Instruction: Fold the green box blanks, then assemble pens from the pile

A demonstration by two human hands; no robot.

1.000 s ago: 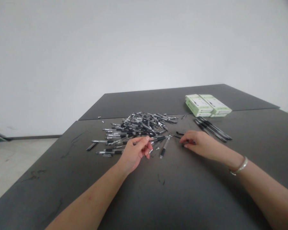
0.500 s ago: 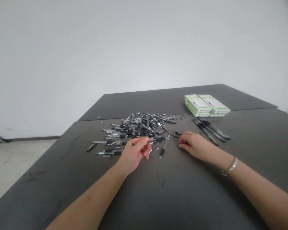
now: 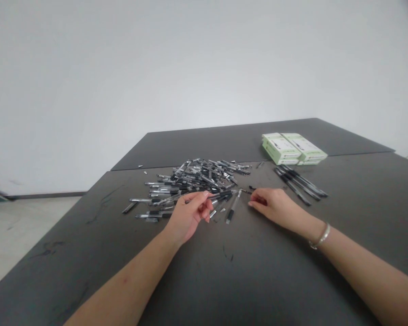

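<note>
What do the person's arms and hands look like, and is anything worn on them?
Both forearms are bare, with no sleeves in view and no gloves. The left hand wears nothing that can be seen. The right hand has a thin silver-coloured bangle around its wrist. No rings or watch can be made out.

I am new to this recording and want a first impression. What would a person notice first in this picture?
First, the big loose heap of pens in the middle of the dark table. Just in front of it, the left hand pinches one pen, while the right hand rests on the table beside it. Farther right lie two green and white boxes and a short row of dark pens.
</note>
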